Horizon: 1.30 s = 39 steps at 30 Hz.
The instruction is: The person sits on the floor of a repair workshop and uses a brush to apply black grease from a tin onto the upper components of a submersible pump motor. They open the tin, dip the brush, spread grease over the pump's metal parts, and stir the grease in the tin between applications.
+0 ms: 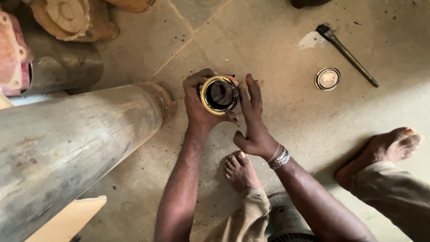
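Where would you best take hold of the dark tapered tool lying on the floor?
Take the dark tapered tool at its thick upper-left end, coming from above. It lies flat and alone on the floor, tapering to a thin tip at lower right, so the broad end likely gives the surest grip.

a workshop: big rusty steel pipe, worn metal parts (greasy), bare concrete floor.

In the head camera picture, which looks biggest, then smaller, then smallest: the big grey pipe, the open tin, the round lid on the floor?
1. Grey pipe, far the biggest.
2. Open tin, held in the left hand.
3. Round lid, looks smallest, though it lies farther from the camera, so that is unsure.
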Motion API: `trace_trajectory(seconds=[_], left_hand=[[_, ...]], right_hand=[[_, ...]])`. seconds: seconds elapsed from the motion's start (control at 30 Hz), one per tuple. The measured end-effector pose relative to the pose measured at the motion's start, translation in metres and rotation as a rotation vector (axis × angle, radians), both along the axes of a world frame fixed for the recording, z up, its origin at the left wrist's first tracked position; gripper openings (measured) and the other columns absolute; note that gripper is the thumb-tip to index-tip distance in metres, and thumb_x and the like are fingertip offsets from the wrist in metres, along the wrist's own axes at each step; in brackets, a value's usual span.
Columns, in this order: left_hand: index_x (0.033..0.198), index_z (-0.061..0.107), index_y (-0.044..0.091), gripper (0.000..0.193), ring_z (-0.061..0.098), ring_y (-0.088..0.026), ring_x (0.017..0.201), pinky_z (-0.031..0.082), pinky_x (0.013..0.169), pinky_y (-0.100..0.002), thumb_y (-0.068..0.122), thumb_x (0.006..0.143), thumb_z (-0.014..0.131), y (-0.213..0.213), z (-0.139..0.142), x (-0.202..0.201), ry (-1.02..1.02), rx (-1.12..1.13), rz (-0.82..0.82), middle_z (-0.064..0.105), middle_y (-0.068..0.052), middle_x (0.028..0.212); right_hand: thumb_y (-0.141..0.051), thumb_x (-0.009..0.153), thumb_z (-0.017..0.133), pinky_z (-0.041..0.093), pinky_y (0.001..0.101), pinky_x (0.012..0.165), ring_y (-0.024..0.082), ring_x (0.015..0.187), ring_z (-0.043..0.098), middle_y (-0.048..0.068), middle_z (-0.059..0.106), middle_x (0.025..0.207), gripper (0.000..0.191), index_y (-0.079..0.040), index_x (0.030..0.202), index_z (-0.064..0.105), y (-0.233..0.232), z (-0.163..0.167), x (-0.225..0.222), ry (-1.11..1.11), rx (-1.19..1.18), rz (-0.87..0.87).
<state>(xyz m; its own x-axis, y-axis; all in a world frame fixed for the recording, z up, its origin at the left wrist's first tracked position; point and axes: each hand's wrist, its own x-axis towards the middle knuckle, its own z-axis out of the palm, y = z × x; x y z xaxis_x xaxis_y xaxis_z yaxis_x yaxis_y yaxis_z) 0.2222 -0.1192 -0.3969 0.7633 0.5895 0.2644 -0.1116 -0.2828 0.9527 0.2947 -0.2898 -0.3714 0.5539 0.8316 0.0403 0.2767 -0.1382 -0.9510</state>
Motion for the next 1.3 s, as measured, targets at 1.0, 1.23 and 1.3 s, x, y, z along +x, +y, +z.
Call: trace_trajectory(seconds=[1.0, 1.23, 1.3], left_hand=[[0.126, 0.055, 0.014, 0.112, 0.056, -0.022, 0.117, 0.034, 0.102, -0.047, 0.055, 0.034, 0.103, 0.011, 0.012, -0.015, 0.3, 0.258, 0.144, 0.064, 0.003, 0.121], [0.124, 0.057, 0.014, 0.108, 0.055, -0.023, 0.116, 0.033, 0.096, -0.046, 0.058, 0.036, 0.101, -0.002, 0.014, -0.013, 0.292, 0.267, 0.273, 0.064, 0.002, 0.119], [0.123, 0.057, 0.014, 0.106, 0.055, -0.023, 0.115, 0.033, 0.095, -0.046, 0.06, 0.037, 0.1, -0.004, 0.015, -0.012, 0.302, 0.265, 0.295, 0.064, 0.003, 0.118]], right_hand=[[-0.012, 0.07, 0.068, 0.006, 0.0653, 0.125, 0.052, 0.153, -0.015, 0.014, 0.013, 0.176, 0.068, -0.029, 0.136, 0.075, 0.019, 0.066, 0.063, -0.996, -0.504, 0.293], [-0.012, 0.066, 0.069, 0.008, 0.0724, 0.124, 0.054, 0.155, -0.017, 0.017, 0.012, 0.179, 0.065, -0.018, 0.13, 0.075, 0.02, 0.076, 0.027, -0.787, -0.568, 0.179], [-0.013, 0.065, 0.069, 0.009, 0.0724, 0.122, 0.056, 0.153, -0.019, 0.02, 0.01, 0.178, 0.067, -0.014, 0.132, 0.073, 0.021, 0.076, 0.022, -0.696, -0.565, 0.147]])
